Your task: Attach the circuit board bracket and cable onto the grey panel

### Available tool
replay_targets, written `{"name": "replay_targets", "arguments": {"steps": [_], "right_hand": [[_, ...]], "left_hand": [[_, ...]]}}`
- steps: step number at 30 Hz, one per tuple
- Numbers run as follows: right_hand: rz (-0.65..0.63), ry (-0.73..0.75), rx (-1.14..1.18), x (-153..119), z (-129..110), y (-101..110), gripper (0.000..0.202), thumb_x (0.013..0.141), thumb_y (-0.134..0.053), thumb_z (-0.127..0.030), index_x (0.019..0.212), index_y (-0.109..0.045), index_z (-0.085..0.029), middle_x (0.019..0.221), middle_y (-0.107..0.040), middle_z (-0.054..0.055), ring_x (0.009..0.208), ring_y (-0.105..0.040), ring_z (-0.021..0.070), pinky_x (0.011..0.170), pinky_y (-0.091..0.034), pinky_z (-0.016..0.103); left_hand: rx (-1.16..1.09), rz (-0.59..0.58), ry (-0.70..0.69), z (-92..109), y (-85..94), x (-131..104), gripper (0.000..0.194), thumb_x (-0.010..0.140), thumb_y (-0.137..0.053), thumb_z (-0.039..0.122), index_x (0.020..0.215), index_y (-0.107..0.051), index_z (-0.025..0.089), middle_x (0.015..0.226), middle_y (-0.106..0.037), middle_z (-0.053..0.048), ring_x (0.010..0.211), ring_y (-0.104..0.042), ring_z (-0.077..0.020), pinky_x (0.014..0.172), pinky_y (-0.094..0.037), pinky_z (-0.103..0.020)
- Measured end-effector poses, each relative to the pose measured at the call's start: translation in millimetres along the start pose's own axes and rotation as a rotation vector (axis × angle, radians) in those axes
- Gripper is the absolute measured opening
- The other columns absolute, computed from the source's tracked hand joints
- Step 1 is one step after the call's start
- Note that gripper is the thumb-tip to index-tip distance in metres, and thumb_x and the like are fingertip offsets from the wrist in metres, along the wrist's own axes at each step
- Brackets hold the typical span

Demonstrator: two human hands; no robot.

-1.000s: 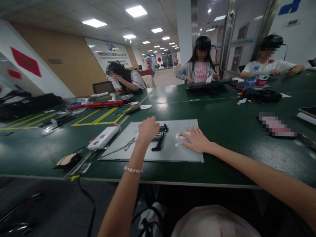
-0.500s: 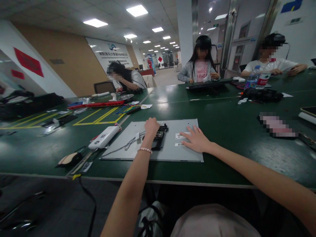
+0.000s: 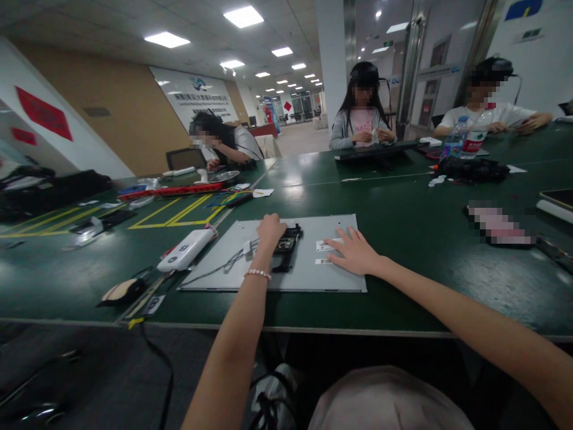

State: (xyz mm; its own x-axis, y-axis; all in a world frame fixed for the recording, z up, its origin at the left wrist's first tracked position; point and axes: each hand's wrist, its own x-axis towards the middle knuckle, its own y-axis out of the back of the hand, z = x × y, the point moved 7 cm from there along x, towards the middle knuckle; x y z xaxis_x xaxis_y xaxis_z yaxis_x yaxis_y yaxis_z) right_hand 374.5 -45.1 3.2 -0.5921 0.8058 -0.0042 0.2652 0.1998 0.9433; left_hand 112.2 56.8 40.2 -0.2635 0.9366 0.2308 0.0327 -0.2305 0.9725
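A flat grey panel [image 3: 313,280], probably sheet metal, lies on the green table before me. On its middle sits a black frame holding a circuit board [image 3: 286,243]. My left hand [image 3: 271,230], with a beaded bracelet at the wrist, is closed at the frame's upper left side. What its curled fingers grip is hidden under the hand. Thin grey cables [image 3: 235,258] run out to the left from beneath this hand. My right hand [image 3: 353,251] rests flat on the panel's right part, fingers spread, beside two white labels [image 3: 323,245].
Left of the panel lie a white power-bank-like device [image 3: 188,248] and a computer mouse [image 3: 125,289]. A pixelated phone-shaped thing [image 3: 499,224] is at right. Bottles [image 3: 474,140] and a black bundle [image 3: 477,169] stand farther back. Several people sit across the table.
The whole view has shifted slightly left. Both my hands keep their places on the panel. Across the table, one person's hands have come together in front of the chest.
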Motion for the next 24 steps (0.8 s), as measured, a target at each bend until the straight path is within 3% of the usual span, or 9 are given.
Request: {"name": "replay_targets", "arguments": {"steps": [16,24], "right_hand": [[-0.024,-0.007,0.036,-1.6,1.5,0.3,0.076,0.090,-0.016,-0.074,0.154,-0.023,-0.033,0.164,-0.002,0.002,0.146,0.004,0.0393,0.115,-0.002,0.053],[-0.010,-0.008,0.017,-1.1,0.6,0.5,0.074,0.091,-0.016,-0.073,0.153,-0.024,-0.033,0.164,-0.005,0.002,0.146,0.001,0.0391,0.115,-0.004,0.053]], "left_hand": [[0.003,0.058,-0.053,1.9,5.0,4.7,0.030,0.083,-0.047,0.015,0.098,-0.072,0.011,0.100,-0.071,-0.018,0.099,-0.065,-0.0263,0.086,-0.048,-0.031],[0.057,0.014,-0.132,6.0,10.1,4.2,0.028,0.081,-0.051,0.015,0.096,-0.075,0.015,0.099,-0.072,-0.016,0.097,-0.066,-0.0265,0.085,-0.049,-0.032]]}}
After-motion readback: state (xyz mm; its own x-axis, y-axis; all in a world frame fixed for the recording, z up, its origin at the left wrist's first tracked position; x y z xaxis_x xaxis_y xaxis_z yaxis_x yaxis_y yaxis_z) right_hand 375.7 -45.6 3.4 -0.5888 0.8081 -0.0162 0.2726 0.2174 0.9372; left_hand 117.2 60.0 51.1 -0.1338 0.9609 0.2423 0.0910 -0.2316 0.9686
